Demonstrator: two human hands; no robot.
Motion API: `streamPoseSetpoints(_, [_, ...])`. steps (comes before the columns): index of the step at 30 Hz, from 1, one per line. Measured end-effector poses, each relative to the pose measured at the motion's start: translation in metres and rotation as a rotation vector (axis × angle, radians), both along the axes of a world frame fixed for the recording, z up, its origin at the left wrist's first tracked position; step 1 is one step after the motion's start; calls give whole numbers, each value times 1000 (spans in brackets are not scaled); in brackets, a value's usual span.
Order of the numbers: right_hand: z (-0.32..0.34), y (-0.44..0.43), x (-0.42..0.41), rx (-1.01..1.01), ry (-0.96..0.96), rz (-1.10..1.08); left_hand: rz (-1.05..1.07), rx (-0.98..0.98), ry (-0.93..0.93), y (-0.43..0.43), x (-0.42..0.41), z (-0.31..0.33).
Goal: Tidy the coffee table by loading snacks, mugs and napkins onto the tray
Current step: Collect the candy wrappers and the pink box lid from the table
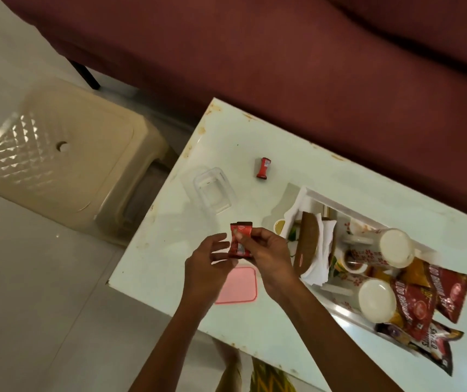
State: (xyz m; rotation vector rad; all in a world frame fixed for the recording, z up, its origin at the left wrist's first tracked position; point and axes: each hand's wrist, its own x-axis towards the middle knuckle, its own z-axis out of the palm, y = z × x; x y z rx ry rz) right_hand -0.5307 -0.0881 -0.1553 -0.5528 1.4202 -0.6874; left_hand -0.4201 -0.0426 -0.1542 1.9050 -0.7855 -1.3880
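My right hand (266,254) pinches a few small red candy wrappers (239,236) above the white coffee table (255,321). Just left of them, my left hand (208,265) hovers with its fingers spread, holding nothing. One more red candy (263,167) lies alone further back on the table. At the right, the white tray (315,195) holds two floral mugs (379,247), white napkins (321,250), a brown object and red snack packets (424,295).
A clear plastic box (212,190) stands left of the lone candy; its pink lid (238,285) lies under my hands. A beige plastic stool (65,165) stands left of the table. A maroon sofa (283,52) runs behind it.
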Motion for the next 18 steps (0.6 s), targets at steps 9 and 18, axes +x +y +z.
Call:
streamPoseSetpoints(9, [-60,-139,-28,-285,644,111,112,43,-57,-4,17,-14])
streamPoseSetpoints(18, [-110,-187,-8,-175,968,329,155,142,-90,4,30,-28])
